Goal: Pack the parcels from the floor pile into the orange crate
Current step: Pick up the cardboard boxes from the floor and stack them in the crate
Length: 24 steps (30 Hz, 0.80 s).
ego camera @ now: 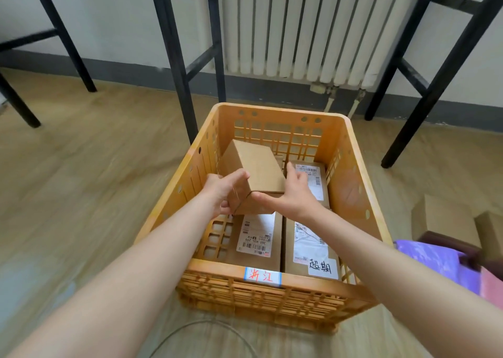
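Note:
The orange crate [351,183] stands on the wood floor in the middle of the head view. Inside it lie three labelled cardboard parcels: one at the near left [258,238], one at the near right [310,246], one at the far right [313,178]. Both hands hold a plain brown parcel [255,167], tilted, above the crate's far left part. My left hand [223,191] grips its near left corner. My right hand [291,194] presses its right side and lower edge. More brown parcels [446,218] lie on the floor right of the crate.
Black chair or table legs [177,58] stand behind the crate and at both sides. A white radiator [299,25] hangs on the far wall. Purple and pink soft packages [441,259] lie at the right edge. A thin grey cable [206,327] curves on the floor near me.

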{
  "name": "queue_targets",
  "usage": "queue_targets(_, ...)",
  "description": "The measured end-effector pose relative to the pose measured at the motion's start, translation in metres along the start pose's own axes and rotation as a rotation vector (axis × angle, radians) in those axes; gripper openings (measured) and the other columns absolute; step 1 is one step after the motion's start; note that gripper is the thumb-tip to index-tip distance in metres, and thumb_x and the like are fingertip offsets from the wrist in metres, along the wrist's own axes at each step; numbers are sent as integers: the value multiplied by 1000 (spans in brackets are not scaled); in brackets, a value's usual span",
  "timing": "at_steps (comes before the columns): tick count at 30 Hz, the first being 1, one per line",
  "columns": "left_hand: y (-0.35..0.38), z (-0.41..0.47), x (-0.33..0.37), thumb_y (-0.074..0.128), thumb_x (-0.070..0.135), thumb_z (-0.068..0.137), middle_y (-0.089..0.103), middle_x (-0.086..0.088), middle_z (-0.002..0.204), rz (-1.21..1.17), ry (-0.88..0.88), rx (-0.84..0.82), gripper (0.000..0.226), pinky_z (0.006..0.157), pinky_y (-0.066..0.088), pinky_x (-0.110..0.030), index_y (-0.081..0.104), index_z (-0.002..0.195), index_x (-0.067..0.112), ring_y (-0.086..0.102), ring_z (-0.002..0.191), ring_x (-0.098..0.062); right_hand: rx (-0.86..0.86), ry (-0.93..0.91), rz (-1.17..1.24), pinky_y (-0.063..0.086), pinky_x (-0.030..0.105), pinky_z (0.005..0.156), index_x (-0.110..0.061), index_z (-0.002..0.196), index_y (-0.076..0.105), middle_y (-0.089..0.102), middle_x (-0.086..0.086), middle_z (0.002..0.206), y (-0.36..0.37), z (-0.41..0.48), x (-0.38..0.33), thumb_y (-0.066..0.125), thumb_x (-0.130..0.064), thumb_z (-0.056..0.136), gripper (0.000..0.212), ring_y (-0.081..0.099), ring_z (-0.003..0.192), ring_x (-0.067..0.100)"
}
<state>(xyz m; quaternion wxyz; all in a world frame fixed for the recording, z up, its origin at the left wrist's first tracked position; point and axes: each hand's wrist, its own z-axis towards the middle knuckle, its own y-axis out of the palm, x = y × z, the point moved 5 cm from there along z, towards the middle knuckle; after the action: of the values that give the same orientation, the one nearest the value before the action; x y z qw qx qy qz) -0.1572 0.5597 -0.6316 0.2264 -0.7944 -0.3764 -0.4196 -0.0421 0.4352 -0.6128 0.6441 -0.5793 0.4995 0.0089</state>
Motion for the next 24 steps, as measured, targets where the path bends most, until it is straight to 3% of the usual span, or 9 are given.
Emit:
queue_targets(4, 9, 6, 3, 78, 43, 70, 40, -6, 120, 183, 108, 26, 90, 87, 51, -41, 25, 139, 19, 46, 107, -25, -13, 98, 118, 40, 40, 106, -18, 148, 16, 26, 10, 138, 13, 3, 2, 65, -69, 69, 107, 41, 127, 29)
queue_targets(8, 18, 10, 11, 76, 54, 68, 44, -10, 132, 229, 204, 59, 95, 93, 51, -44, 26, 139, 15, 51, 115, -27, 60, 266, 418, 47, 41, 97, -18, 142, 34, 42, 11, 137, 16, 9, 13, 57, -66, 73, 87, 51, 117, 28)
queue_targets(12, 27, 10, 8, 69, 61, 71, 54, -11, 129, 110, 119, -45, 81, 80, 49, -38, 42, 132, 15, 57, 109, -28, 47, 431, 928, 53, 43, 87, -22, 101, 55, 62, 10, 105, 14, 7, 19, 48, -51, 86, 33, 60, 104, 27)
queue_targets(14, 34, 7, 1, 66, 62, 74, 60, -12, 118, 58, 3, -158, 67, 78, 48, -38, 50, 121, 17, 59, 99, -28, 13, 444, 1036, 54, 43, 86, -23, 91, 53, 60, 11, 96, 14, 3, 19, 45, -47, 91, 25, 61, 103, 30)
queue_targets(16, 39, 7, -5, 65, 60, 75, 63, -12, 108, 2, -70, -221, 55, 90, 47, -43, 53, 112, 22, 59, 96, -28, -37, 439, 1104, 55, 42, 82, -21, 93, 54, 58, 13, 97, 17, 0, 17, 42, -41, 94, 23, 60, 102, 34)
queue_targets(18, 37, 14, -6, 68, 58, 72, 58, -11, 118, 63, -8, -135, 74, 92, 49, -43, 40, 128, 19, 58, 103, -28, -36, 437, 1118, 55, 44, 82, -15, 93, 53, 56, 14, 96, 18, 1, 17, 40, -27, 97, 18, 60, 96, 36)
queue_targets(20, 34, 20, 0, 71, 56, 72, 44, -9, 132, 289, 153, -3, 90, 89, 48, -38, 23, 138, 17, 50, 114, -27, 12, 438, 1033, 54, 45, 87, -8, 94, 48, 54, 11, 91, 15, 8, 21, 38, -8, 97, 10, 61, 91, 34)
queue_targets(22, 38, 21, 7, 73, 56, 70, 34, -9, 136, 462, 287, 92, 98, 90, 43, -36, 17, 140, 16, 41, 122, -28, 38, 404, 926, 53, 43, 91, -11, 115, 45, 56, 11, 100, 10, 12, 26, 41, 2, 94, 26, 60, 102, 32)
queue_targets(24, 50, 24, 11, 75, 58, 65, 32, -10, 134, 531, 340, 150, 101, 94, 41, -40, 19, 137, 16, 38, 124, -30, 53, 373, 809, 51, 40, 94, -15, 141, 35, 53, 12, 122, 7, 15, 33, 46, -2, 92, 52, 57, 112, 28)
